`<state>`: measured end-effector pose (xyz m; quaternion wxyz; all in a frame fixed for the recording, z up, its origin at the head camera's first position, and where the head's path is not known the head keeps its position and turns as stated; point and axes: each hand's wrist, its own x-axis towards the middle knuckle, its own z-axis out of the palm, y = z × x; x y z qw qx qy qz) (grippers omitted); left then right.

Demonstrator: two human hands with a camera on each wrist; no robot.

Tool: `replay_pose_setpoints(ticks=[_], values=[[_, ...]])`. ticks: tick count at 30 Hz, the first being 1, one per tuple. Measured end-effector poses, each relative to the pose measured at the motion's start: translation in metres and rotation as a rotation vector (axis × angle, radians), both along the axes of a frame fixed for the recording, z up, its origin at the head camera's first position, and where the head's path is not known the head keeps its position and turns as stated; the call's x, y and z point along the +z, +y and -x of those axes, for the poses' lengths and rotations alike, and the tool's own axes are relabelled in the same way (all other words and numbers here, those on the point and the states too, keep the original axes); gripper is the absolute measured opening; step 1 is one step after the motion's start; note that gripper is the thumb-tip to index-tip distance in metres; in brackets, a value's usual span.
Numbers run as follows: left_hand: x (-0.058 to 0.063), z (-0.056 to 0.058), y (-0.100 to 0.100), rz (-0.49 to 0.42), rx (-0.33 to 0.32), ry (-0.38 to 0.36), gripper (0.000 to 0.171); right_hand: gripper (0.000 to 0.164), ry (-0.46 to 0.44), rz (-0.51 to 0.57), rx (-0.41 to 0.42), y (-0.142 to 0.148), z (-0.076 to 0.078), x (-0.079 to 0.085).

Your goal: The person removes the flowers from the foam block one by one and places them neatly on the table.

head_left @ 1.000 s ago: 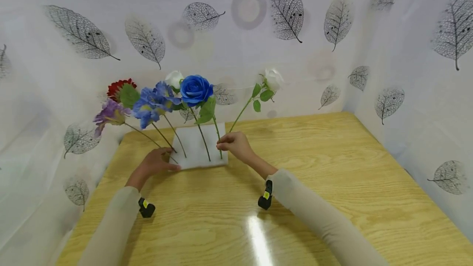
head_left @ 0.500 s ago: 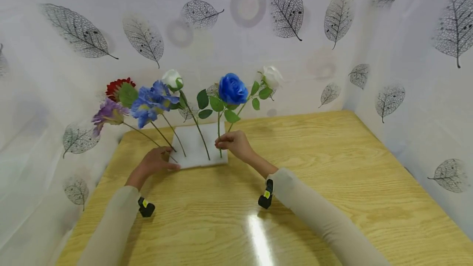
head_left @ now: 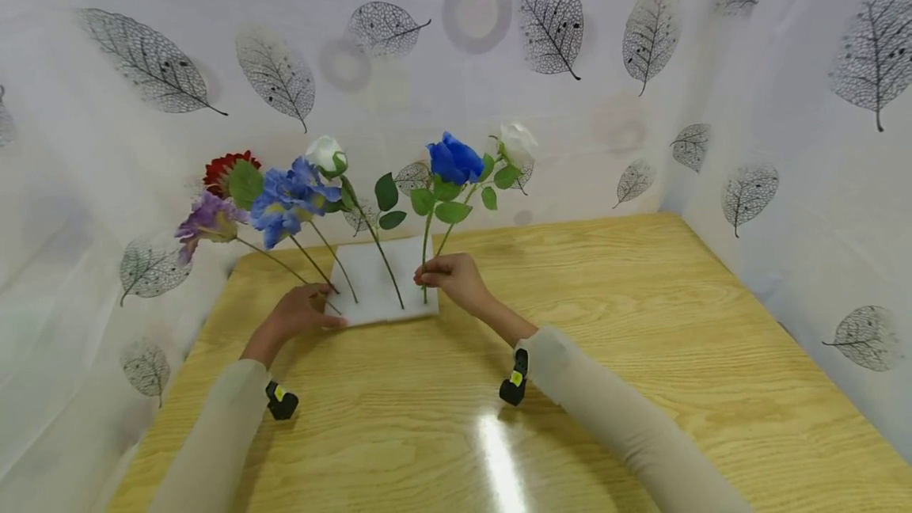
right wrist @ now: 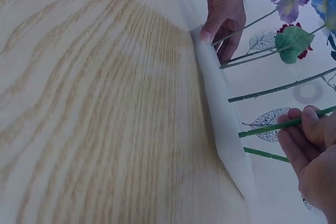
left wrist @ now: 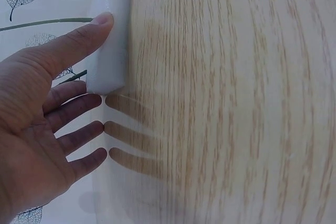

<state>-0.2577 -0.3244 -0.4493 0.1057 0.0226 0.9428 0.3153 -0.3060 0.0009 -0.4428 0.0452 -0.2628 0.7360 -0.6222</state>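
A white foam block lies at the back of the table with several artificial flowers standing in it. My right hand pinches the green stem of the blue rose between thumb and fingers, just above the foam. Pressed to the block's front edge is the thumb of my left hand; its other fingers stretch out nearly straight at the block's left end. A white rose leans right behind the blue one. To the left stand another white rose, a blue-violet flower, a purple flower and a red flower.
The wooden table extends in front and to the right of the block. A white curtain with printed dark leaves hangs behind and along both sides, close to the flower heads.
The blue rose has swung from left to right and turned, its head now tipped near the right white rose. The left white rose shows more fully. Both hands stay nearly in place.
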Motion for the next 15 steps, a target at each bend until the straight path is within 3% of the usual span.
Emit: replay_pose_setpoints(ticks=[7, 15], values=[[0.0015, -0.0010, 0.0004, 0.010, -0.004, 0.003, 0.093, 0.015, 0.052, -0.042, -0.054, 0.0024, -0.0015, 0.0028], [0.0012, -0.0024, 0.0016, 0.002, -0.012, 0.008, 0.093, 0.014, 0.030, -0.034, -0.065, 0.0017, -0.0021, 0.0023]])
